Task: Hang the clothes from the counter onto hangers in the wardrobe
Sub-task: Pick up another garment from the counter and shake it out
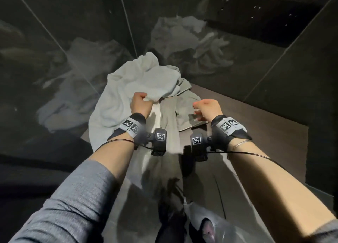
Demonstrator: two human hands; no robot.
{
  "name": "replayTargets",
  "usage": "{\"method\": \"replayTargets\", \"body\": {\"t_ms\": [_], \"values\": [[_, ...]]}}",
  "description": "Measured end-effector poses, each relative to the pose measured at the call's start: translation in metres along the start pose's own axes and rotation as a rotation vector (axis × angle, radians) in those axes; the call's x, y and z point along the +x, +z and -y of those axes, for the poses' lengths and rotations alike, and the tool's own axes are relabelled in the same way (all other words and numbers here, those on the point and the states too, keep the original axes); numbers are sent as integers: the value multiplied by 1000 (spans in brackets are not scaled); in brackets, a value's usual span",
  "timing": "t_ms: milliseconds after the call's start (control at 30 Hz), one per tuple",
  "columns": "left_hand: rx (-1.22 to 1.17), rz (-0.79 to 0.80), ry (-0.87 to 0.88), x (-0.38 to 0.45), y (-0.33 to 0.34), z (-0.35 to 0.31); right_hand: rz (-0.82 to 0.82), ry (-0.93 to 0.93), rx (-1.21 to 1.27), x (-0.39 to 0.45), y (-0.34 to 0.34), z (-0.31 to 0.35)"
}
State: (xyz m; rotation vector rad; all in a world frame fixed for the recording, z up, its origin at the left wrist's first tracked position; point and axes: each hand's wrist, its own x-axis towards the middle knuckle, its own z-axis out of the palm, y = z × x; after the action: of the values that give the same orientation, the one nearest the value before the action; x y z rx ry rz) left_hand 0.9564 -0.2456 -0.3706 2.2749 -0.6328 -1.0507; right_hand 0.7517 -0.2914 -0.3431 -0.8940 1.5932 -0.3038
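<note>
Right now I am standing at the dark counter (247,114) and looking down at the pile of clothes (146,103) on it. My left hand (140,104) is grabbing a fold of the light top (139,79), with my fingers curled tight around the cloth. That top is lying crumpled on the far end of the pile, close to the shiny dark wall (91,41), and it is spilling over to the left.

My right hand (208,108) is holding nothing. Its fingers are hanging loose and a little bent, just above the grey garment (170,118), which is lying under the light top. I am not sure if my fingertips are touching that cloth or not.

The pile is running long, from the wall straight back toward me, and part of it is hanging down over the counter edge by my legs. The light top is lying ahead and to the left, so my left hand is the nearer one and is already on it. My right hand is sitting off to the right side of the pile. I think it needs to come across to the left to help lift the top free. I am not seeing any hanger or the wardrobe from here
</note>
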Motion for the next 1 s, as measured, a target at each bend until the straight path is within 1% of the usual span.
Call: {"method": "replayTargets", "body": {"t_ms": [100,200,333,400,467,533,633,733,800,867,967,1000], "values": [[55,-123,4,19,-15,-12,-41,-75,-52,14,11,12],[61,-241,61,27,-29,-20,-23,-59,-39,22,32,22],[200,-260,137,19,-30,-24,-74,-117,-103,25,41,26],[243,-292,182,18,-31,-34,-116,-112,-89,22,37,31],[264,-308,231,20,-36,-49,-113,-103,-91,20,32,39],[219,-308,263,24,-39,-63,-92,-82,-186,20,30,47],[75,-274,266,23,-37,-72,-82,-19,-294,14,27,51],[-43,-133,197,16,-29,-68,-39,-23,-425,5,24,45],[12,-75,169,15,-26,-63,-21,-2,-477,2,22,39],[47,-64,166,13,-25,-64,-43,-53,-437,-1,17,35],[-50,-90,137,5,-26,-68,-107,-109,-216,0,7,31],[-45,-110,142,4,-25,-68,-151,-117,-194,-2,1,30]]}}
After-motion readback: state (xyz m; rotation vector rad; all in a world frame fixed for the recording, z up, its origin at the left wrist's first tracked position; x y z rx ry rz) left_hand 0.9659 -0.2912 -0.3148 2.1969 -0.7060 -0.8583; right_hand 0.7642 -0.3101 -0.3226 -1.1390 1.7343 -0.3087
